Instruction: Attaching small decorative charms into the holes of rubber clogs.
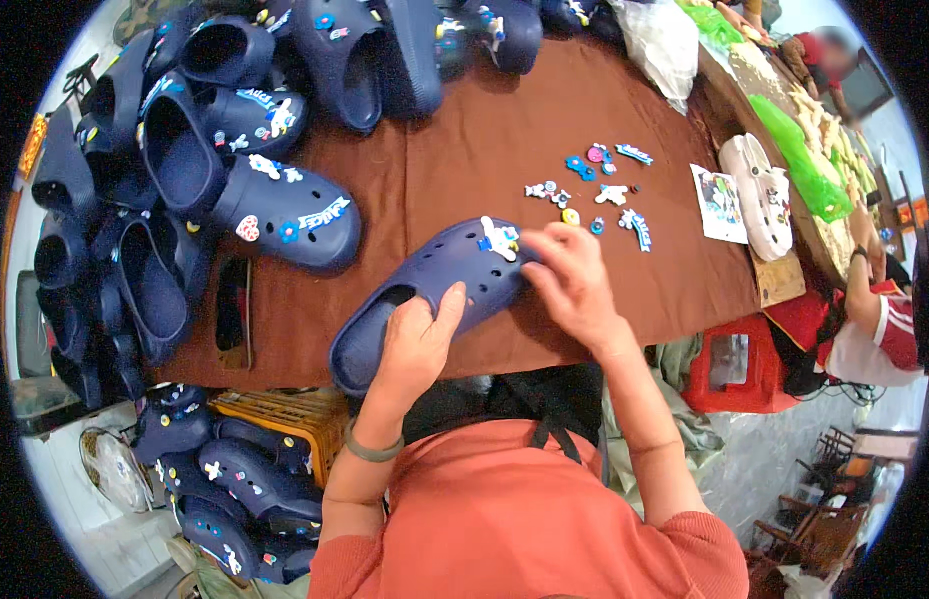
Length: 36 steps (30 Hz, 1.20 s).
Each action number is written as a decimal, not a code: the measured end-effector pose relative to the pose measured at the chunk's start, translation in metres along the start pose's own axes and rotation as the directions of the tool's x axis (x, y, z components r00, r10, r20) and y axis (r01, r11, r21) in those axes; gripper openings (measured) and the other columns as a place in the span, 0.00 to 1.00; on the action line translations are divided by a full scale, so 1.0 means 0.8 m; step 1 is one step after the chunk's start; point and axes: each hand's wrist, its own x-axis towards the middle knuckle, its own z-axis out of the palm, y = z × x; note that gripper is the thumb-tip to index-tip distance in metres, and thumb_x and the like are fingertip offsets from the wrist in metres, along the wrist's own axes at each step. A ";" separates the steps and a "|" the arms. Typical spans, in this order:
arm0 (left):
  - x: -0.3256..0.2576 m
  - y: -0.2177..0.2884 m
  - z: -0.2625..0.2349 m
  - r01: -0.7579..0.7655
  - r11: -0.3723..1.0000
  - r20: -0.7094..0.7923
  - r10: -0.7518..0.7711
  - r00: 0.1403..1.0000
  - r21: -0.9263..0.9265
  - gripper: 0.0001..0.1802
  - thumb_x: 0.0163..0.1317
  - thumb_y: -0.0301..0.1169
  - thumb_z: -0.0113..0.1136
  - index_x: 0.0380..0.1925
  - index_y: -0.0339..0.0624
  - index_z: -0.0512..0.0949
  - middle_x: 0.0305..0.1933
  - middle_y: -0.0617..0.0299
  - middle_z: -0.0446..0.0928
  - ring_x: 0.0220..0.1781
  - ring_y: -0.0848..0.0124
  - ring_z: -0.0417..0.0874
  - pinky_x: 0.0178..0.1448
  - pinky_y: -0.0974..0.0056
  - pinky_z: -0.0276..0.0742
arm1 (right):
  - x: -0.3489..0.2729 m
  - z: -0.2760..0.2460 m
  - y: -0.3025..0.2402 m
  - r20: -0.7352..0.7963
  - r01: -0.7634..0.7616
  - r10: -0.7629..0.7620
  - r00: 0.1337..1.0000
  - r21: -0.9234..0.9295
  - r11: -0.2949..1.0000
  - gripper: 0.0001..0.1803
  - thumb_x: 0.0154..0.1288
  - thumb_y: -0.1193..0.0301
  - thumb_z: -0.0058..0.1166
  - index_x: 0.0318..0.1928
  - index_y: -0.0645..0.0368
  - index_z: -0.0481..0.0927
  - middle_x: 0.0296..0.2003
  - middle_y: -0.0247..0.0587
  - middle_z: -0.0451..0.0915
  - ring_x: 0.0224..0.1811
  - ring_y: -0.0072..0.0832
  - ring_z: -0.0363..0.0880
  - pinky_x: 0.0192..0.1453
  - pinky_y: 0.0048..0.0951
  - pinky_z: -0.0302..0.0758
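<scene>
A navy clog (446, 270) with vent holes lies tilted at the table's near edge, its toe pointing up and right. My left hand (416, 344) grips it by the side of the opening, thumb on top. A white cartoon-figure charm (499, 240) sits on its upper. At the toe, my right hand (572, 283) has its fingers bent together against the clog; whatever they pinch is hidden. Beyond that hand lie several loose charms: a blue flower (580, 168), a white figure (612, 194), a yellow round one (570, 216) and a blue-and-white lettered strip (636, 230).
Decorated navy clogs (290, 215) are piled along the left and far side of the brown-covered table (464, 130). A white clog (756, 200) and a printed card (719, 203) lie at right. More clogs (245, 479) sit below left. A red stool (739, 369) stands at right, near another person's arm.
</scene>
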 end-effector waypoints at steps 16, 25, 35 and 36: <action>0.000 0.002 0.002 -0.001 0.997 -0.031 -0.001 1.000 -0.081 0.19 0.70 0.39 0.51 0.35 0.30 0.79 0.33 0.54 0.81 0.36 0.67 0.80 0.44 0.62 0.74 | 0.039 -0.062 0.188 -0.173 -0.528 0.544 0.821 0.133 0.839 0.06 0.59 0.74 0.58 0.36 0.60 0.84 0.33 0.43 0.84 0.33 0.29 0.83 0.37 0.27 0.76; -0.003 0.008 0.000 0.055 0.997 -0.048 -0.058 0.997 -0.052 0.18 0.69 0.37 0.53 0.34 0.30 0.80 0.33 0.53 0.81 0.36 0.67 0.80 0.45 0.62 0.74 | 0.040 -0.040 0.131 0.277 -0.067 0.121 0.953 -0.198 0.978 0.09 0.59 0.62 0.61 0.35 0.52 0.83 0.37 0.35 0.81 0.46 0.31 0.75 0.57 0.35 0.58; 0.000 0.005 -0.003 0.030 0.996 -0.002 -0.030 1.000 -0.080 0.20 0.70 0.41 0.50 0.36 0.31 0.79 0.34 0.52 0.81 0.38 0.64 0.80 0.47 0.62 0.73 | 0.041 -0.041 0.111 0.215 -0.205 0.229 0.949 -0.130 0.970 0.08 0.57 0.68 0.63 0.34 0.57 0.80 0.29 0.37 0.79 0.36 0.34 0.74 0.55 0.35 0.62; 0.000 0.004 -0.003 0.028 0.997 -0.001 -0.028 1.000 -0.077 0.22 0.71 0.42 0.49 0.36 0.31 0.79 0.33 0.52 0.80 0.38 0.64 0.80 0.46 0.62 0.73 | 0.044 -0.038 0.107 0.159 -0.246 0.255 0.954 -0.077 0.966 0.08 0.57 0.69 0.63 0.34 0.58 0.79 0.29 0.37 0.78 0.34 0.34 0.73 0.55 0.35 0.64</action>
